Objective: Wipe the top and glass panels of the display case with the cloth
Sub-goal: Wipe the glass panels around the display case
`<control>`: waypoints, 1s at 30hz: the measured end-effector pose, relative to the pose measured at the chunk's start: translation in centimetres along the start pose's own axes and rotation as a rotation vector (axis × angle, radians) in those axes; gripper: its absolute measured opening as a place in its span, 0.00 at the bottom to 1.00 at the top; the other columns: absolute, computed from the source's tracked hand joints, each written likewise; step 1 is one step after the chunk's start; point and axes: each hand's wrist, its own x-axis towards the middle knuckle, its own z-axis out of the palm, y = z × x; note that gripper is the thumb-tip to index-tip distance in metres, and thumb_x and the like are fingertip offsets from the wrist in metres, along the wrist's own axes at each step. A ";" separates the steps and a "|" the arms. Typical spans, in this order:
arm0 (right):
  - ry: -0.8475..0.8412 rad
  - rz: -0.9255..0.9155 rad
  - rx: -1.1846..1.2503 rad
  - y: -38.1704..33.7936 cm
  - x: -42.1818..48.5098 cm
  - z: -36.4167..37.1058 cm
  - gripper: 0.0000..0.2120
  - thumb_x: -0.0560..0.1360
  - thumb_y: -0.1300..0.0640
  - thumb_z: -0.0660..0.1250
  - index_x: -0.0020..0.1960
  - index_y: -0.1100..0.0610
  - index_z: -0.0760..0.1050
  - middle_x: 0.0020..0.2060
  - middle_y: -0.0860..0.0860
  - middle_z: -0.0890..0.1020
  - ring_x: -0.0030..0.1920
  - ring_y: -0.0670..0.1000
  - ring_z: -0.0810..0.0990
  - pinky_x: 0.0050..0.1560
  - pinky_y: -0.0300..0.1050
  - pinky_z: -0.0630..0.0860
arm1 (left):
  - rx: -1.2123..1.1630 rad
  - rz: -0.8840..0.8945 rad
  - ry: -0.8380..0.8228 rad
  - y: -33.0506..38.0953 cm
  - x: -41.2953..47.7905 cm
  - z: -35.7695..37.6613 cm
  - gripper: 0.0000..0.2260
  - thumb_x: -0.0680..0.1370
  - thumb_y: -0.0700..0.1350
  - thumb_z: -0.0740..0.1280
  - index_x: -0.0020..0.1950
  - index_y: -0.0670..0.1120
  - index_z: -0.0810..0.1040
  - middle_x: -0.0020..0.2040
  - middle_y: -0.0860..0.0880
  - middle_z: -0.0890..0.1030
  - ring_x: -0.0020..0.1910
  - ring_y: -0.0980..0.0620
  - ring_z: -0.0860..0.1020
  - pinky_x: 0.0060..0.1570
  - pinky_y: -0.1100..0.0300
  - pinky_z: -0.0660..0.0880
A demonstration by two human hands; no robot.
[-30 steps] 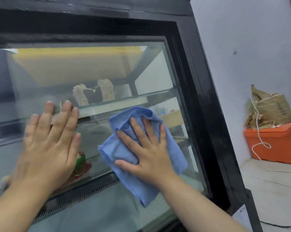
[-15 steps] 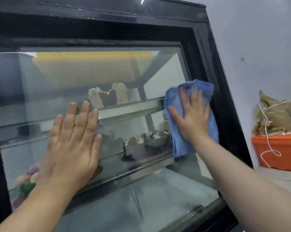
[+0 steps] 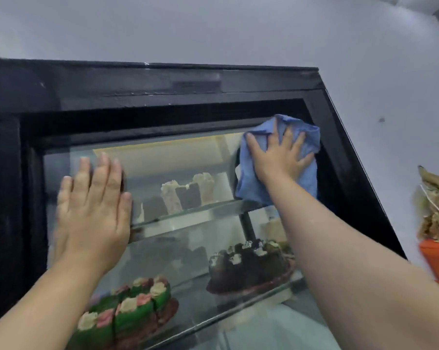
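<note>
Right hand (image 3: 279,157): arm stretched up and forward, palm flat, fingers spread, pressing the blue cloth (image 3: 276,173) against the upper right corner of the glass panel (image 3: 188,248), where the cloth overlaps the black frame of the display case (image 3: 163,97). Left hand (image 3: 94,213): flat and empty on the left part of the same panel, fingers extended close together, pointing up. Behind the glass: cake slices (image 3: 185,195) on the upper shelf, a chocolate cake (image 3: 248,266) and a green frosted cake (image 3: 127,309) below.
</note>
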 end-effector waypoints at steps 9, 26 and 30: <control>-0.016 -0.521 -0.057 4.3 -4.8 0.6 0.34 0.71 0.28 0.42 0.75 0.37 0.41 0.78 0.45 0.47 0.77 0.52 0.44 0.73 0.63 0.41 | 0.009 0.027 0.055 -0.1 -0.3 0.3 0.26 0.79 0.50 0.47 0.74 0.39 0.60 0.75 0.41 0.61 0.74 0.41 0.55 0.72 0.59 0.35; 0.027 -0.250 -0.023 2.4 1.6 -0.3 0.33 0.78 0.34 0.45 0.77 0.46 0.43 0.78 0.49 0.47 0.77 0.52 0.42 0.74 0.60 0.43 | 0.015 0.052 0.006 -1.6 0.1 2.2 0.28 0.81 0.55 0.39 0.76 0.42 0.51 0.78 0.44 0.53 0.76 0.49 0.43 0.71 0.35 0.52; 0.039 -0.035 -0.051 6.9 -6.4 0.9 0.34 0.77 0.34 0.44 0.78 0.49 0.48 0.78 0.52 0.49 0.77 0.55 0.45 0.73 0.63 0.45 | -0.024 0.072 -0.026 0.5 -1.6 0.4 0.26 0.82 0.53 0.41 0.77 0.43 0.45 0.78 0.40 0.51 0.77 0.41 0.47 0.72 0.35 0.49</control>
